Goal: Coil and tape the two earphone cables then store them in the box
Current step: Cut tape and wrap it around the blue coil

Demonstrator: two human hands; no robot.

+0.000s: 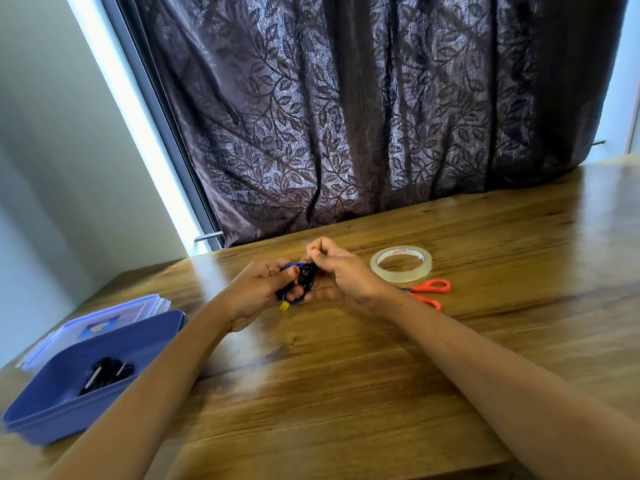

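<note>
Clamped in the left hand (pixel 263 289), the blue earphone cable (pixel 294 299) sits as a small coil above the middle of the desk (pixel 346 393), its yellow plug hanging out below the fingers. The right hand (pixel 337 271) pinches together at the top of the coil, on the dark earbud end or on a bit of clear tape; which of the two cannot be told at this size. A black earphone cable (pixel 107 374) already lies in the open blue box (pixel 52 410) at the desk's left edge, with the box lid (pixel 114 315) just behind it. The tape roll (pixel 401 264) and the orange scissors (pixel 427 292) lie side by side to the right of the hands, toward the far edge. The likely trouble from here is the coil springing loose: if the left grip eases while the right hand works, the loops may slip and spread. A clear strip could also fold onto itself or catch a finger instead of the cable.
</note>
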